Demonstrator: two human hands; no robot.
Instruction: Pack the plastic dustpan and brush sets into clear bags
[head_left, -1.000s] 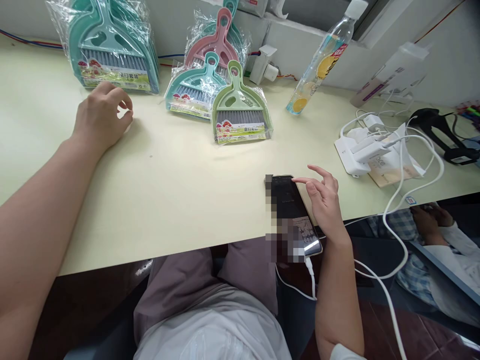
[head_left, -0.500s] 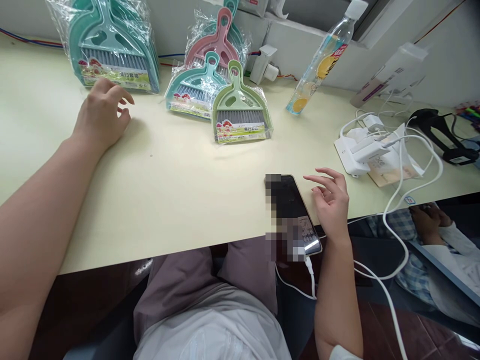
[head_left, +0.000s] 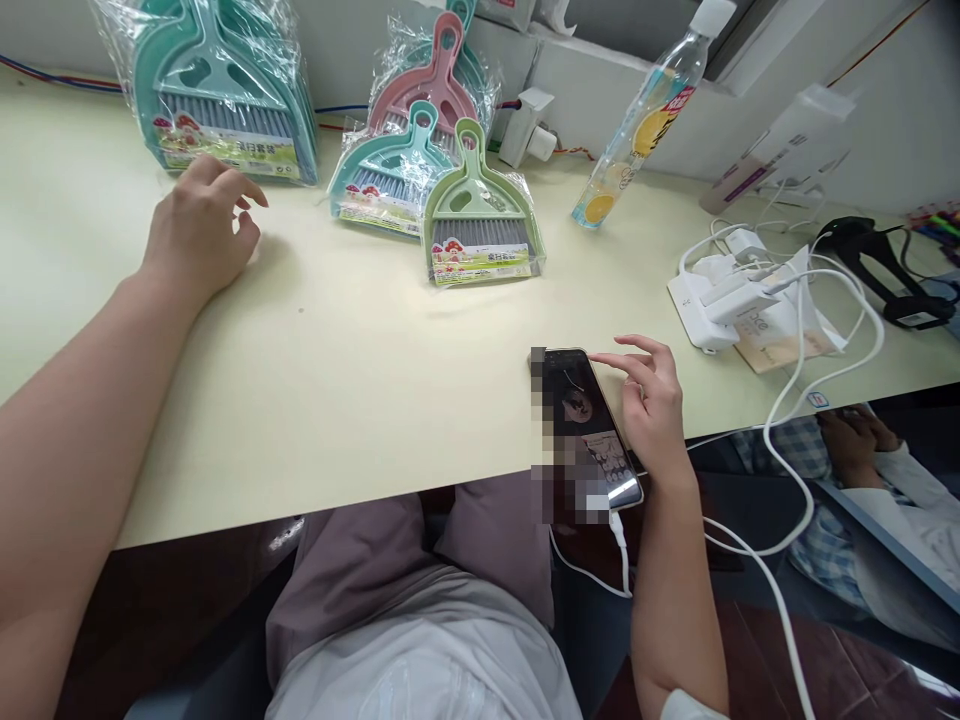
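My right hand (head_left: 651,400) rests on the pale yellow table (head_left: 352,380) beside a black phone (head_left: 585,425). Its fingers are spread and the forefinger tip reaches over the phone's upper right edge. The phone lies at the table's front edge with a white cable plugged into its near end. My left hand (head_left: 199,225) lies on the table at the far left, fingers loosely curled and holding nothing, just in front of a wrapped teal dustpan-and-brush set (head_left: 225,90).
More wrapped dustpan sets, teal (head_left: 382,170), pink (head_left: 435,70) and green (head_left: 480,215), lie at the back. A tilted lemon drink bottle (head_left: 637,125) leans by the wall. A white power strip (head_left: 720,295) with chargers and cables lies to the right. Another person's hand (head_left: 851,440) shows at lower right.
My right hand drew back off the phone, then its forefinger returned to the phone's upper right edge. The screen now shows a picture. My left hand's fingers loosened slightly.
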